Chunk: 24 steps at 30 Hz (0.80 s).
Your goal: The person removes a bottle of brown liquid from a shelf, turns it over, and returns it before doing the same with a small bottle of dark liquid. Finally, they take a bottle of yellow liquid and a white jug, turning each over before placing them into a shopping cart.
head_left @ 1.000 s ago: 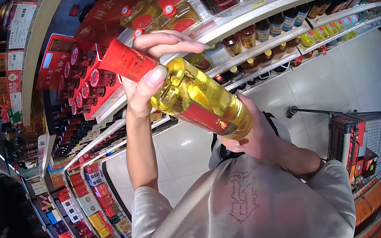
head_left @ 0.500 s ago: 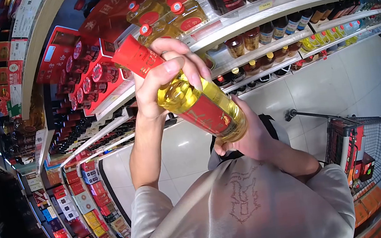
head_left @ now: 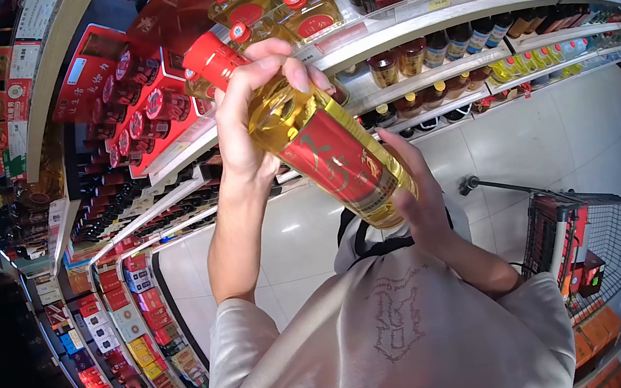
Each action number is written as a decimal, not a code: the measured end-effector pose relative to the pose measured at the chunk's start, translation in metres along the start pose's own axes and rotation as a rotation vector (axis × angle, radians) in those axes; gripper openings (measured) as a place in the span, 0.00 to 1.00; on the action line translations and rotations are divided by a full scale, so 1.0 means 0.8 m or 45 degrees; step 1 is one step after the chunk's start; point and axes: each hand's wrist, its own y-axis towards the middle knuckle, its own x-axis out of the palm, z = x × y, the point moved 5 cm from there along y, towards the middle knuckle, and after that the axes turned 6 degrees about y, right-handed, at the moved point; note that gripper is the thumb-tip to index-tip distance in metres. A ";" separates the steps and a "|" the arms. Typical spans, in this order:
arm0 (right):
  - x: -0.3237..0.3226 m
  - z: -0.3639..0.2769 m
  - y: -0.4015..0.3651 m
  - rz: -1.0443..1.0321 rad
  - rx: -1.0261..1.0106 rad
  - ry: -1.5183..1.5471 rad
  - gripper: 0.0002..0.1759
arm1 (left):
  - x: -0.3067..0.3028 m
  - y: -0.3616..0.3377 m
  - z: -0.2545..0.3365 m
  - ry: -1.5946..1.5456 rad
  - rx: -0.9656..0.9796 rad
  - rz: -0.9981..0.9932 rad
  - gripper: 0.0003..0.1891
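Observation:
A clear glass bottle of yellow liquor [head_left: 337, 160] with a red cap and a red label is held tilted in front of my chest, cap to the upper left. My left hand [head_left: 243, 120] is closed around its neck and shoulder, just below the cap. At the lower end, my right hand [head_left: 423, 195] holds the side of the bottle near its base, thumb in front and fingers behind. The label, with large dark characters, faces up toward me.
Store shelves [head_left: 384, 37] with several bottles curve across the top. Red-lidded jars [head_left: 167, 103] fill a red display box at upper left. Packaged boxes [head_left: 134, 322] line shelves at lower left. A shopping cart [head_left: 586, 234] stands at right on the tiled floor [head_left: 515, 125].
The bottle has turned about its length, so its label faces me more fully. My right hand has shifted from under the base to the bottle's right side. My left hand still grips the neck.

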 end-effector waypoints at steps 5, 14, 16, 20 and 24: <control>0.010 -0.028 -0.009 -0.102 -0.040 -0.047 0.59 | 0.002 0.006 -0.003 -0.192 0.001 -0.210 0.14; 0.014 -0.026 -0.014 -0.189 0.283 0.175 0.59 | 0.013 0.020 -0.022 -0.151 -0.202 -0.174 0.13; 0.016 -0.025 -0.018 -0.169 0.302 0.197 0.58 | 0.015 0.017 -0.024 -0.123 -0.222 -0.180 0.13; 0.019 -0.026 -0.017 -0.197 0.264 0.132 0.54 | 0.011 0.004 -0.021 -0.095 -0.163 -0.175 0.14; 0.025 -0.026 -0.019 -0.252 0.255 0.048 0.52 | -0.008 -0.014 -0.014 -0.097 -0.129 -0.204 0.13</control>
